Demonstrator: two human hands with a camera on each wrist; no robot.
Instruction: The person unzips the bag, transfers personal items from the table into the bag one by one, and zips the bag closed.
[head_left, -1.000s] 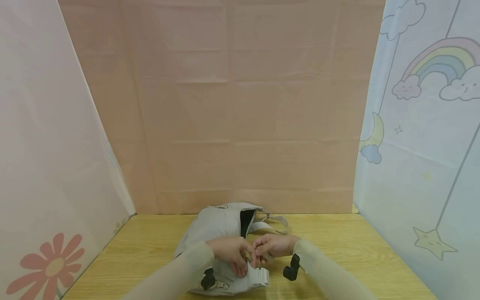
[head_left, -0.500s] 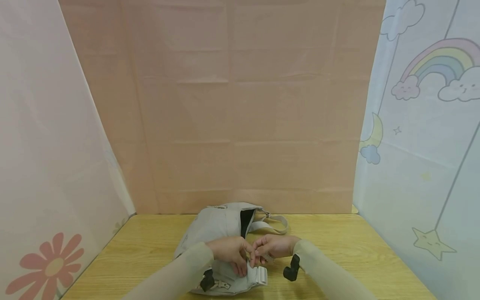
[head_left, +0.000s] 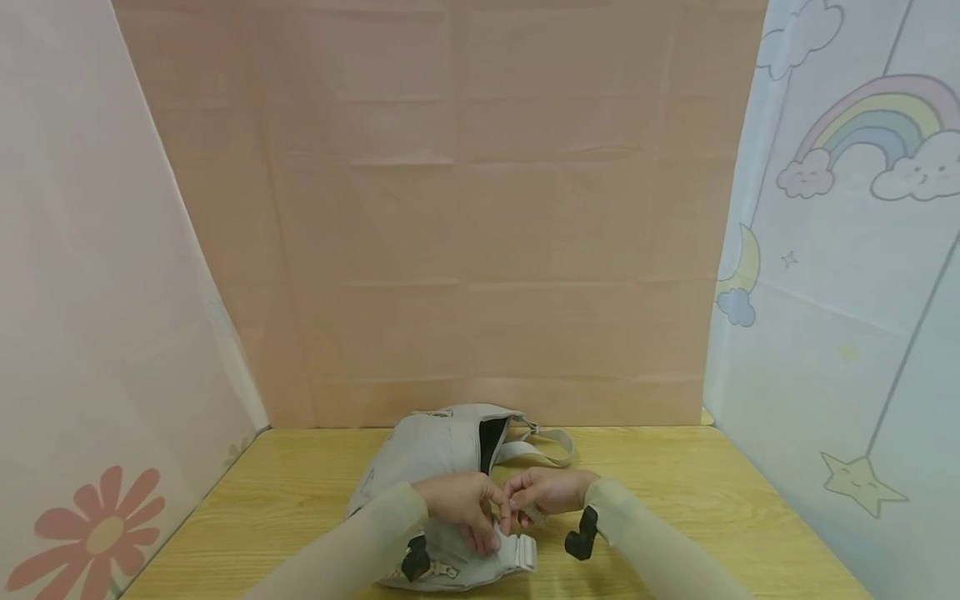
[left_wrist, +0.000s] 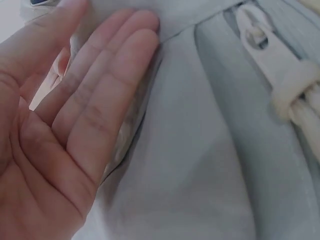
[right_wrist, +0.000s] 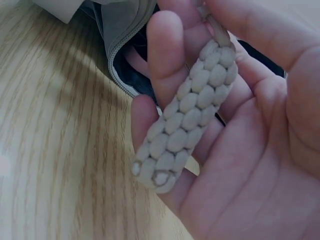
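A light grey backpack (head_left: 423,454) lies on the table, its zipped opening (head_left: 491,440) gaping to show a dark lining. My left hand (head_left: 461,502) is at the bag's right edge, where thumb and index finger appear to pinch the fabric. In the left wrist view, its other fingers (left_wrist: 110,95) lie nearly straight against the cloth. Close beside it, my right hand (head_left: 555,490) pinches a zipper pull at its top end. That pull's braided beige tab (right_wrist: 190,112) hangs across the fingers in the right wrist view. The fingertips of both hands meet, partly hiding the zip.
A strap loop (head_left: 558,442) sticks out behind the right hand. Near the front edge are a pale webbing buckle (head_left: 527,552) and another zipper pull (left_wrist: 272,55) with a cord. The wooden table (head_left: 675,500) reaches a brown back panel (head_left: 510,250) and printed side curtains.
The hands and backpack stay almost where they were. Only the head view shifts slightly, and the buckle end wavers a little.
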